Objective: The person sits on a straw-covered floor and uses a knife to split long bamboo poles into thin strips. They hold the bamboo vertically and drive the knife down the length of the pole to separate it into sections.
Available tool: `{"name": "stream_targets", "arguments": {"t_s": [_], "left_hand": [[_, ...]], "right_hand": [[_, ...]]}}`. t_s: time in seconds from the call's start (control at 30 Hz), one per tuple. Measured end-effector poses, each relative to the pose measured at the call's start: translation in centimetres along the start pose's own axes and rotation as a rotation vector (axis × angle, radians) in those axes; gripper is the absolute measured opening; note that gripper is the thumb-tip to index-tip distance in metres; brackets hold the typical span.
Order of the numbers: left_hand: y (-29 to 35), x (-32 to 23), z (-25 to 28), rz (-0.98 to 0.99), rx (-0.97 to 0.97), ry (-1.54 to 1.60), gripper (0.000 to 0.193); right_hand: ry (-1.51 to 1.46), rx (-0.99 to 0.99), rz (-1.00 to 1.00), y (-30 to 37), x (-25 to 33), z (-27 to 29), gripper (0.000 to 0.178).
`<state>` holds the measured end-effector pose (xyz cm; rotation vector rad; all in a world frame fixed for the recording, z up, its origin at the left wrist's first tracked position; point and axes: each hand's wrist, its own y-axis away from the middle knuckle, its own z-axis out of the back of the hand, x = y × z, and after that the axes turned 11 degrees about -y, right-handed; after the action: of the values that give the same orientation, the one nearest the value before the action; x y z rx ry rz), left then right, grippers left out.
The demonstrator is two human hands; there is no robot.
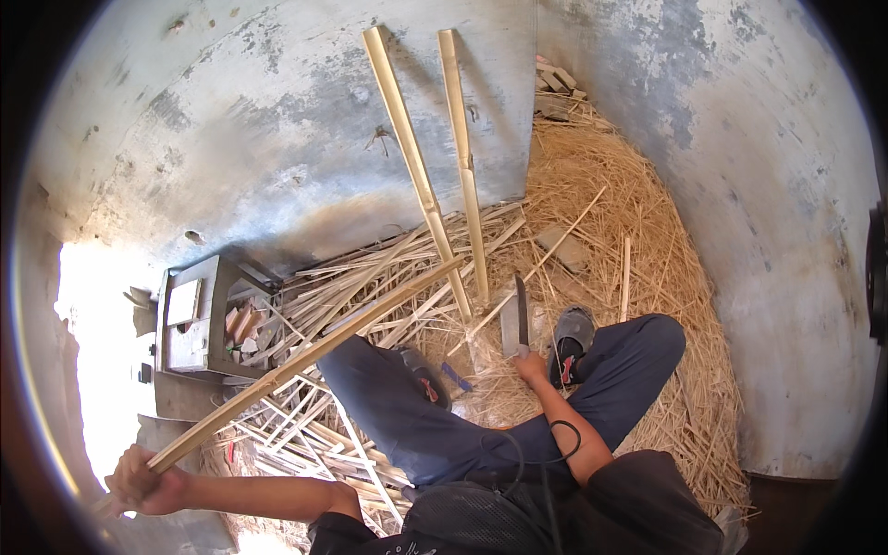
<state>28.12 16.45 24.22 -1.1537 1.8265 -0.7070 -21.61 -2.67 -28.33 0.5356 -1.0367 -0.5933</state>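
Note:
My left hand (148, 483), out at the lower left, is closed round one end of a long split bamboo strip (310, 356). The strip slants up and to the right, its far end near the foot of two other bamboo strips. In my right hand (531, 366), between my shoes, is the handle of a long dark-bladed knife (522, 310), its blade pointing away from me. A left bamboo piece (404, 139) and a right bamboo piece (463, 157) lean upright against the metal wall. Beside the blade lies a flat greyish piece (510, 328).
Thin bamboo slats (296, 435) lie piled on the left. Straw-like shavings (601, 166) cover the floor on the right. A worn box (199, 314) with scraps stands at the left. Weathered metal walls (277, 120) enclose the spot. My bent legs (398, 416) flank the middle.

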Motion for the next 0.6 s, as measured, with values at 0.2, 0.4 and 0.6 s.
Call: {"name": "stream_targets", "arguments": {"t_s": [0.2, 0.4, 0.6], "left_hand": [[2.9, -0.1, 3.3, -0.043, -0.061, -0.035, 0.052], [5.8, 2.8, 5.9, -0.066, -0.164, -0.118, 0.049], [9.4, 3.4, 8.0, -0.077, -0.472, -0.277, 0.055]], "right_hand": [[0.578, -0.231, 0.256, -1.2, -2.5, -4.1, 0.065], [0.758, 0.461, 0.638, -3.8, -2.4, -6.8, 0.049], [0.98, 0.593, 0.878, -1.4, -3.0, -10.0, 0.05]]}}
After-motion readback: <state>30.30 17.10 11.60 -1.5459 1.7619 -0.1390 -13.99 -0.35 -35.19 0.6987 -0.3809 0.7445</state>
